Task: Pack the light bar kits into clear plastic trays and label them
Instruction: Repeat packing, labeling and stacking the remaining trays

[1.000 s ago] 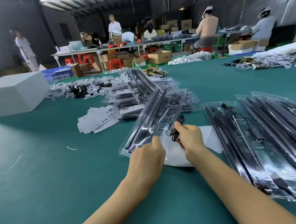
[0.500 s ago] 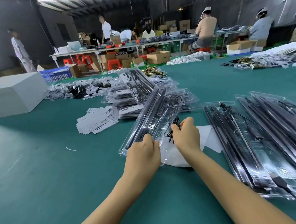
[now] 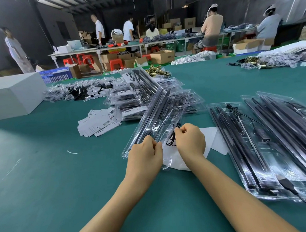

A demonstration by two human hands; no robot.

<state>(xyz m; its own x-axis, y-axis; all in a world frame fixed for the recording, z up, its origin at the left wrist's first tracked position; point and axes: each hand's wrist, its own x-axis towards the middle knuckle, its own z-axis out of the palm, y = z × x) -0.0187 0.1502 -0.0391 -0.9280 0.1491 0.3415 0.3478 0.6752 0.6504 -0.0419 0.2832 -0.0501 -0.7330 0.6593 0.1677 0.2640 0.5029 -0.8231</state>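
On green table point(image 3: 46, 171), left hand point(image 3: 144, 155) grips tray point(image 3: 159, 119); right hand point(image 3: 190, 142) pinches cable point(image 3: 172, 141).

- The held tray point(image 3: 159, 119) lies at the middle of the counter point(image 3: 47, 180).
- Left of the held tray: label cards point(image 3: 97, 124).
- Behind the held tray: stacked trays point(image 3: 130, 99).
- Right of the held tray: filled trays point(image 3: 264, 143).
- Far left of the held tray: a box point(image 3: 14, 94).
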